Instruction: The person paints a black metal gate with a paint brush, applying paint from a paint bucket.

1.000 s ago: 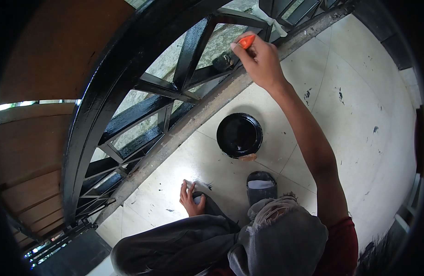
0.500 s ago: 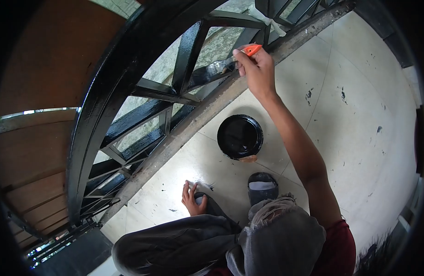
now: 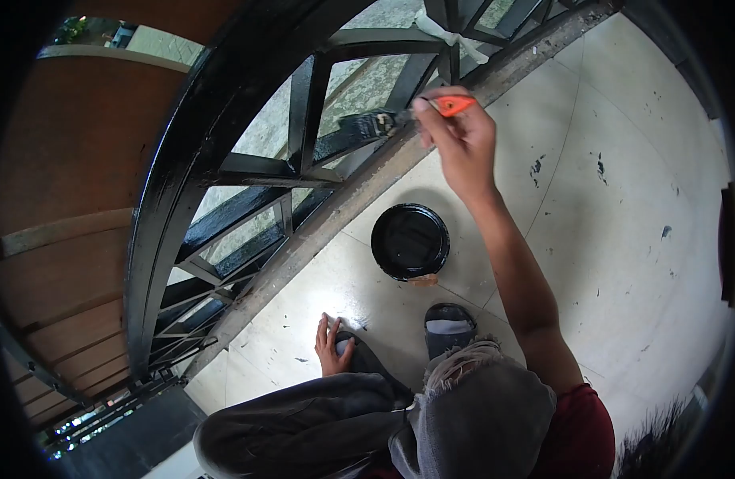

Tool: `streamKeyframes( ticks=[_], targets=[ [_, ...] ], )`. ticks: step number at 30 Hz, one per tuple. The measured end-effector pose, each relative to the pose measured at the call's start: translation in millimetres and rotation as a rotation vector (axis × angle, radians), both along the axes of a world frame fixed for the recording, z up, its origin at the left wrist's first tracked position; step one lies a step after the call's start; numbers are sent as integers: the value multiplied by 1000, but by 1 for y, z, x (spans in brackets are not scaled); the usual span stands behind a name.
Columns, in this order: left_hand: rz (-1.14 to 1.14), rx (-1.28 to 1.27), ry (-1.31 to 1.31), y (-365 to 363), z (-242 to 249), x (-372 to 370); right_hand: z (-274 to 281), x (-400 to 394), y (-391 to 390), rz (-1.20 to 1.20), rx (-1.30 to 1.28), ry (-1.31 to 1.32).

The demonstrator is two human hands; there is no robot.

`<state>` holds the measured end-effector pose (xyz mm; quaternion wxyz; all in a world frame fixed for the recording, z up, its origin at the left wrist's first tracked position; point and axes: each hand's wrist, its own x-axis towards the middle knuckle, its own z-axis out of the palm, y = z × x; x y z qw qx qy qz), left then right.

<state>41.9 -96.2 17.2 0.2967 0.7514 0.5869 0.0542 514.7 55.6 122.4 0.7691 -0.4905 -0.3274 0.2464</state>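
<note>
My right hand (image 3: 462,137) is raised and grips a paintbrush (image 3: 399,118) with an orange handle. Its black-loaded bristles lie against a lower bar of the black metal railing (image 3: 304,96). Below my forearm, an open can of black paint (image 3: 410,240) stands on the pale tiled floor (image 3: 623,207). My left hand (image 3: 331,346) rests low by my left foot, fingers spread on the floor and the foot, holding nothing. I am crouched, with grey trousers and frayed knees at the bottom of the view.
The railing runs diagonally along a worn concrete curb (image 3: 367,180). My right foot in a sandal (image 3: 448,326) sits just below the can. Black paint spots dot the tiles to the right. A brown wall lies beyond the railing at left.
My right hand has shifted slightly down and right, and the brush has swept left along the railing bar. The view tilted a little. My left hand stays put.
</note>
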Motion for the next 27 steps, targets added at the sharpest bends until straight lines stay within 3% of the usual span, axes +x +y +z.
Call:
streamKeyframes(
  ticks=[3,5,7,9,16,21,25,27],
  targets=[
    [-47,-13,21,-11,0,-9,-5,4,-31,30,-41,123],
    [258,-209,-242,-25,14,5,-8,5,-55,101,-144,206],
    [178,-122,-51,-32,27,14,-17,1,-73,176,-181,185],
    [237,-87,-143,-31,33,18,-23,-3,-90,204,-301,168],
    [27,34,-26,-1,51,37,-8,-49,-112,388,-461,-139],
    [-60,-63,-121,17,46,58,2,-62,-111,451,-425,-641],
    [-115,-152,-191,38,34,71,12,-68,-112,307,-373,-665],
    [-177,25,-179,60,22,78,16,-67,-116,308,-472,-705]
  ],
)
